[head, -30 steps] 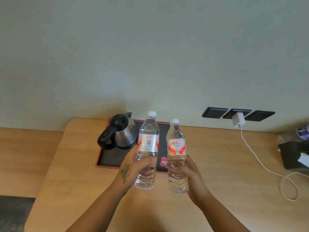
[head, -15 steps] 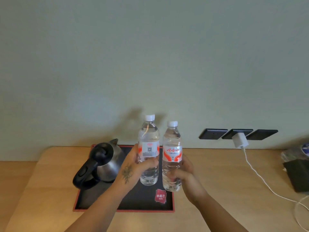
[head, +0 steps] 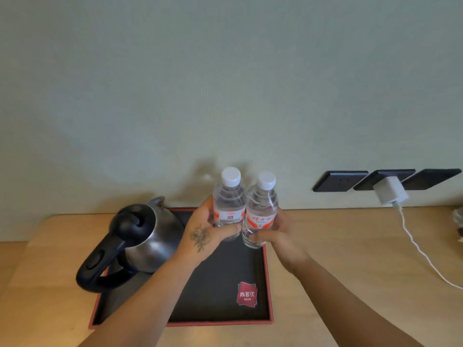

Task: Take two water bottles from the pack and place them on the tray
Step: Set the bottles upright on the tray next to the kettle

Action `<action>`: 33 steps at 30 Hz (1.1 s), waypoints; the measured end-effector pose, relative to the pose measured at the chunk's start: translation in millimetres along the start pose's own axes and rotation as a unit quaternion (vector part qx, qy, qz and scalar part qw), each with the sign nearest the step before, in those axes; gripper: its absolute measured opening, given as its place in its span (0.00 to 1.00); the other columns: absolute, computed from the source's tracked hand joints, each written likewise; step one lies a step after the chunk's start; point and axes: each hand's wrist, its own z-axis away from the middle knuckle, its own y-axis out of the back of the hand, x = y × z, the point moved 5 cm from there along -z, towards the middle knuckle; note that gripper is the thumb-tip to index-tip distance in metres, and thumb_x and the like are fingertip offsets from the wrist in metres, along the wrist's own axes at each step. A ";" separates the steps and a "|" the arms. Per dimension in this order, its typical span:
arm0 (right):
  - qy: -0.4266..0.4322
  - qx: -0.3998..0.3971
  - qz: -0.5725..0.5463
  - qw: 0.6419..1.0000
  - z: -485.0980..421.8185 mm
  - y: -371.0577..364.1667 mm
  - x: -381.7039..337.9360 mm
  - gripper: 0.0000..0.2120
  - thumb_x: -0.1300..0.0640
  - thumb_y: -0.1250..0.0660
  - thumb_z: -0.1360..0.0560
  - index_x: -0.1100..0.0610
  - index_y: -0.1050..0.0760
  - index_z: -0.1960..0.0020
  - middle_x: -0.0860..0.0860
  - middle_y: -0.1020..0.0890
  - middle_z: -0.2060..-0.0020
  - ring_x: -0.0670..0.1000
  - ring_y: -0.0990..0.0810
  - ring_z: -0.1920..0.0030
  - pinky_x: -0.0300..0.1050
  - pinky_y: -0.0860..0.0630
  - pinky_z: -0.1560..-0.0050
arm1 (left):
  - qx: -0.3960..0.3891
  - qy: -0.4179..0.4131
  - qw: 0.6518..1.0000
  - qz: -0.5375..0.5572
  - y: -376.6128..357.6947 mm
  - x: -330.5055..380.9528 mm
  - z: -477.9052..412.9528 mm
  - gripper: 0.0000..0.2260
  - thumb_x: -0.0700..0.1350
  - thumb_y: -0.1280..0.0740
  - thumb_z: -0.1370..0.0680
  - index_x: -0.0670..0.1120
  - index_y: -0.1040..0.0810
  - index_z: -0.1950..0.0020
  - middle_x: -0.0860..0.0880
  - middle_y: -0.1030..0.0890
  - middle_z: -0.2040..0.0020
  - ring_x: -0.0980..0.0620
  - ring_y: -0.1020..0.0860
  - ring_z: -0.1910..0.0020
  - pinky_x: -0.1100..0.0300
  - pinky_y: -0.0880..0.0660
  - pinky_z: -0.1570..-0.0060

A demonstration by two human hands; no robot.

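Now both hands are closed around bottles, one each. The left hand (head: 204, 234), with a flower tattoo on its back, grips the left bottle (head: 229, 204) around its lower half; the right hand (head: 278, 232) grips the right bottle (head: 260, 211) the same way. Both bottles are upright, clear, white-capped, with red and white labels, and they touch side by side over the far right part of the tray (head: 266, 276). Whether their bases already rest on the tray I cannot tell, since fingers cover the bottoms. The tray is black with a red rim and a red logo patch (head: 246, 294) near its front right corner. A steel kettle (head: 142, 244) with a black handle stands on the tray's left side. On the wall to the right, a white charger (head: 389, 191) sits in a dark socket panel (head: 385, 179), its cable (head: 421, 251) trailing over the wooden desk (head: 350, 246)
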 end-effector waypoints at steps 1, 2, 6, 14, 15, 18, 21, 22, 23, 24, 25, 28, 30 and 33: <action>0.000 0.001 0.007 1.000 -3.5 0.8 2.1 0.32 0.67 0.23 0.39 0.57 0.20 0.34 0.56 0.11 0.43 0.57 0.12 0.41 0.58 0.17 0.35 | 0.009 -0.002 1.000 -0.001 -0.2 -4.7 -3.9 0.30 0.45 0.15 0.39 0.59 0.17 0.38 0.50 0.10 0.40 0.50 0.11 0.41 0.55 0.14 0.45; 0.000 0.002 0.013 1.000 -6.5 1.7 4.2 0.33 0.67 0.23 0.39 0.57 0.20 0.34 0.57 0.12 0.42 0.58 0.12 0.41 0.59 0.17 0.35 | 0.017 -0.005 1.000 0.001 -0.8 -8.4 -7.0 0.32 0.46 0.15 0.40 0.58 0.17 0.38 0.48 0.11 0.38 0.50 0.11 0.41 0.53 0.14 0.43; -0.002 0.003 0.022 1.000 -15.6 2.7 12.3 0.35 0.68 0.24 0.41 0.57 0.20 0.34 0.55 0.11 0.43 0.55 0.12 0.42 0.52 0.16 0.40 | 0.029 -0.029 0.999 -0.003 -6.3 -10.7 -12.7 0.32 0.41 0.15 0.39 0.73 0.19 0.49 0.40 0.21 0.30 0.51 0.13 0.39 0.59 0.17 0.40; 0.009 -0.004 0.049 0.999 -34.4 -0.6 13.5 0.36 0.69 0.23 0.41 0.59 0.21 0.33 0.57 0.12 0.41 0.59 0.13 0.40 0.56 0.15 0.41 | 0.033 0.005 0.998 -0.046 2.2 -36.7 -23.0 0.33 0.26 0.19 0.31 0.39 0.27 0.30 0.40 0.16 0.34 0.65 0.13 0.49 0.68 0.18 0.50; 0.007 -0.005 0.053 0.999 -35.5 -1.7 15.0 0.35 0.69 0.23 0.41 0.59 0.21 0.33 0.57 0.12 0.41 0.59 0.13 0.40 0.54 0.15 0.42 | 0.029 0.006 0.998 -0.050 2.9 -38.2 -23.4 0.34 0.25 0.20 0.31 0.38 0.28 0.29 0.41 0.16 0.34 0.67 0.14 0.50 0.70 0.19 0.52; 0.007 -0.007 0.069 0.998 -38.2 -3.5 21.1 0.34 0.74 0.22 0.37 0.58 0.21 0.33 0.56 0.12 0.41 0.57 0.13 0.40 0.47 0.16 0.44 | 0.015 0.006 0.998 -0.059 3.6 -40.8 -23.2 0.35 0.25 0.20 0.30 0.39 0.29 0.27 0.43 0.17 0.33 0.71 0.15 0.50 0.74 0.21 0.53; 0.003 -0.009 0.078 0.997 -40.9 -3.4 26.2 0.34 0.76 0.22 0.37 0.58 0.20 0.33 0.54 0.12 0.42 0.54 0.13 0.41 0.42 0.17 0.46 | 0.017 0.007 0.998 -0.060 4.9 -42.9 -23.6 0.34 0.25 0.21 0.30 0.42 0.27 0.29 0.43 0.19 0.32 0.66 0.15 0.47 0.74 0.20 0.52; -0.002 -0.008 0.078 0.997 -41.8 -2.5 27.3 0.34 0.74 0.22 0.38 0.58 0.20 0.34 0.53 0.12 0.43 0.53 0.12 0.43 0.40 0.17 0.47 | 0.019 0.003 0.998 -0.061 4.5 -42.1 -23.6 0.33 0.25 0.20 0.31 0.45 0.26 0.32 0.42 0.19 0.31 0.63 0.16 0.44 0.74 0.20 0.51; -0.005 -0.007 0.080 0.997 -42.8 -1.9 28.0 0.34 0.74 0.22 0.38 0.57 0.20 0.34 0.51 0.11 0.44 0.52 0.12 0.43 0.39 0.17 0.48 | 0.022 -0.004 0.998 -0.063 3.6 -40.3 -23.0 0.33 0.26 0.20 0.31 0.51 0.25 0.35 0.42 0.20 0.31 0.61 0.17 0.42 0.73 0.20 0.50; -0.006 -0.008 0.084 0.996 -43.4 -1.5 28.6 0.34 0.74 0.22 0.38 0.56 0.20 0.35 0.50 0.11 0.45 0.51 0.12 0.43 0.39 0.17 0.47 | 0.026 -0.010 0.997 -0.067 2.8 -38.0 -22.0 0.34 0.27 0.19 0.31 0.59 0.24 0.38 0.42 0.21 0.31 0.59 0.17 0.39 0.71 0.19 0.48; -0.006 -0.010 0.086 0.996 -44.1 -1.6 28.9 0.33 0.72 0.21 0.38 0.55 0.20 0.35 0.49 0.11 0.45 0.50 0.12 0.43 0.39 0.17 0.47 | 0.034 -0.014 0.997 -0.070 2.3 -35.6 -21.4 0.36 0.29 0.19 0.32 0.68 0.23 0.42 0.42 0.22 0.31 0.56 0.17 0.38 0.68 0.19 0.44; -0.005 -0.005 0.079 0.997 -43.4 -0.8 31.1 0.34 0.67 0.23 0.42 0.55 0.19 0.36 0.50 0.11 0.44 0.51 0.13 0.43 0.45 0.16 0.43 | 0.044 -0.014 0.997 -0.068 0.6 -30.7 -17.7 0.36 0.38 0.20 0.35 0.81 0.24 0.52 0.42 0.22 0.32 0.48 0.17 0.38 0.52 0.20 0.34; -0.009 -0.002 0.080 0.997 -41.0 -0.6 32.3 0.35 0.66 0.23 0.41 0.55 0.20 0.34 0.53 0.12 0.41 0.55 0.14 0.39 0.53 0.18 0.36 | 0.035 -0.008 0.996 -0.080 -0.7 -29.9 -15.9 0.34 0.41 0.21 0.36 0.82 0.25 0.52 0.44 0.21 0.32 0.47 0.17 0.37 0.44 0.20 0.31; -0.016 -0.011 0.095 0.995 -37.8 0.9 31.2 0.34 0.65 0.21 0.38 0.50 0.21 0.34 0.53 0.14 0.38 0.55 0.16 0.36 0.57 0.21 0.30 | 0.022 -0.010 0.993 -0.111 -1.1 -29.2 -16.3 0.32 0.43 0.21 0.35 0.81 0.26 0.50 0.45 0.20 0.34 0.47 0.17 0.37 0.39 0.20 0.32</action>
